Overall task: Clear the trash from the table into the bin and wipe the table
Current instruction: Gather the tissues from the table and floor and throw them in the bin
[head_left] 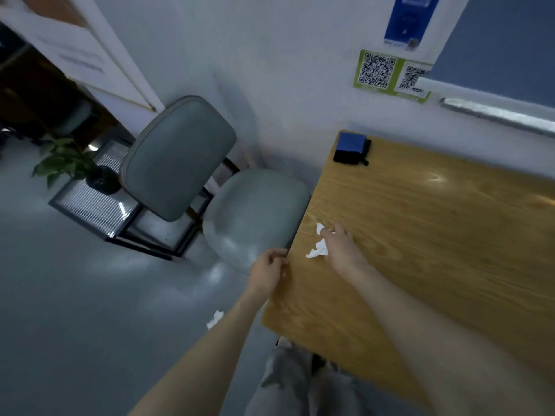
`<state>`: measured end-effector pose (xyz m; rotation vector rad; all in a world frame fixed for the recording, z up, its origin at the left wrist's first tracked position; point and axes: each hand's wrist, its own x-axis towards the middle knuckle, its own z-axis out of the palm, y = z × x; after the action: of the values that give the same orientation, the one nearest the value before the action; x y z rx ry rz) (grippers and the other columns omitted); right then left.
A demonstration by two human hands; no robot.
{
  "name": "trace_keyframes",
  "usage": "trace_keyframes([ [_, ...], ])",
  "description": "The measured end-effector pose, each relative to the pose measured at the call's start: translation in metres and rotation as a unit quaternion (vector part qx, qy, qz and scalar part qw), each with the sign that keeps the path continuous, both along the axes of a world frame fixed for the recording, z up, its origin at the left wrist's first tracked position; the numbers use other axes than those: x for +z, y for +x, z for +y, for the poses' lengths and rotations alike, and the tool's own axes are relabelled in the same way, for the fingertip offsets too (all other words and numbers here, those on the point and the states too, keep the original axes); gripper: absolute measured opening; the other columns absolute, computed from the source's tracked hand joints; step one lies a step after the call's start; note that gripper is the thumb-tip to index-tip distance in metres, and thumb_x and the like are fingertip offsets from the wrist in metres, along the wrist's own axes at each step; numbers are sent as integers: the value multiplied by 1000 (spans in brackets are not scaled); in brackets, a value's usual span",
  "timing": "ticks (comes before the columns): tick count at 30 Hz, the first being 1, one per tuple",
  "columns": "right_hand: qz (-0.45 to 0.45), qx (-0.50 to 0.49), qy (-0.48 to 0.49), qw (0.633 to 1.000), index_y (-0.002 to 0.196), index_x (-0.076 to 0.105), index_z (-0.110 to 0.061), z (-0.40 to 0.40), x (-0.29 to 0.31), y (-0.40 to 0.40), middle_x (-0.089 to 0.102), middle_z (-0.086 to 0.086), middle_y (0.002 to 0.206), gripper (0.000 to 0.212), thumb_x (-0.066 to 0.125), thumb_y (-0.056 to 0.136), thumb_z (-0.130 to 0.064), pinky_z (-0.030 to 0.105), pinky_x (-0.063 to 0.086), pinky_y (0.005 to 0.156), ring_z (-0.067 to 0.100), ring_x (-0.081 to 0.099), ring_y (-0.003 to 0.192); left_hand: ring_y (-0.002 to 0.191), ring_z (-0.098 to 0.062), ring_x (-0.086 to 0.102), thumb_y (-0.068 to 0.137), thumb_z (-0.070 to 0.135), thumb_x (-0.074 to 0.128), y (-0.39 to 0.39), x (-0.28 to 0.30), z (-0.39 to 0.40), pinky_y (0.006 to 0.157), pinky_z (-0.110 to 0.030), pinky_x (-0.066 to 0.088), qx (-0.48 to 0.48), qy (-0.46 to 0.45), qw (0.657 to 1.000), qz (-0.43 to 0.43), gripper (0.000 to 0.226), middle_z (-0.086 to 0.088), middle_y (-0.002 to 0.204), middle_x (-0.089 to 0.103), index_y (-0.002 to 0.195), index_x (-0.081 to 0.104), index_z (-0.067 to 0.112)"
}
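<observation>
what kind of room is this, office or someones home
Most likely an office or shared study room, not a home. QR code stickers and a blue notice are stuck on the wall, a padded chair stands beside a plain wooden table, and the floor is bare grey.

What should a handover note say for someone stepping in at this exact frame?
Right hand: grips a crumpled white tissue against the wooden table near its left edge.
Left hand: rests at the table's left edge, fingers curled; anything in it is hidden.
Another white scrap lies on the floor beside the table.
A blue and black case sits at the table's far corner.
No bin in view.
Left: bin the tissue and the floor scrap, then finish wiping.
</observation>
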<state>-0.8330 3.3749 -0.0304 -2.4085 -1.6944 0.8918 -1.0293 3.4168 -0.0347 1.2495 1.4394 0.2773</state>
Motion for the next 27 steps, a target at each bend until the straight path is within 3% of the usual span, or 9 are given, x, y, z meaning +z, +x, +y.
trace_keyframes([
  [4, 12, 36, 9, 999, 139, 47, -17, 0, -3, -49, 40, 10, 137, 53, 51, 91, 3, 39, 45, 99, 32, 43, 121, 65, -13, 60, 96, -5, 37, -60, -1, -20, 56, -12, 48, 39, 12, 999, 21, 33, -6, 89, 66, 112, 64, 4],
  [9, 37, 81, 26, 996, 135, 51, -18, 2, -3, -109, 46, 8, 124, 48, 51, 90, -4, 35, 41, 94, 30, 49, 107, 70, -17, 61, 94, -3, 38, -126, -12, -31, 56, -17, 45, 73, -15, 997, 31, 35, -8, 95, 66, 114, 65, 7],
  [14, 21, 143, 21, 989, 117, 54, -15, 7, -3, -176, 45, 6, 116, 33, 53, 88, 0, 43, 48, 84, 29, 43, 104, 74, -13, 60, 98, 6, 42, -191, -36, -26, 60, -27, 43, 119, -28, 992, 29, 29, -4, 99, 64, 114, 65, 12],
  [18, 14, 132, 14, 991, 116, 53, -12, 8, -16, -218, 43, 7, 117, 32, 47, 88, 2, 45, 49, 82, 29, 41, 104, 83, -20, 64, 97, 5, 43, -237, -58, -17, 79, -34, 53, 93, -13, 995, 34, 31, -6, 100, 65, 118, 65, 9],
  [21, 2, 134, -14, 991, 125, 52, -15, 0, -36, -245, 43, 7, 119, 39, 51, 89, 1, 43, 49, 82, 29, 42, 107, 92, -28, 66, 96, 9, 45, -264, -76, -13, 91, -40, 53, 64, -2, 997, 43, 31, -9, 102, 68, 119, 66, 12],
  [23, -1, 150, -39, 988, 133, 49, -18, -5, -55, -263, 43, 6, 123, 50, 52, 88, 2, 41, 50, 82, 27, 41, 110, 92, -29, 66, 97, 10, 44, -279, -89, -12, 86, -38, 54, 63, 1, 997, 42, 31, -11, 104, 69, 119, 66, 14],
  [27, 35, 140, -56, 988, 142, 46, -22, -12, -98, -289, 44, 6, 123, 57, 50, 89, -1, 37, 49, 88, 27, 43, 114, 65, -9, 58, 99, 13, 43, -301, -124, -17, 50, -13, 43, 56, 7, 997, 51, 31, -6, 106, 67, 120, 65, 18],
])
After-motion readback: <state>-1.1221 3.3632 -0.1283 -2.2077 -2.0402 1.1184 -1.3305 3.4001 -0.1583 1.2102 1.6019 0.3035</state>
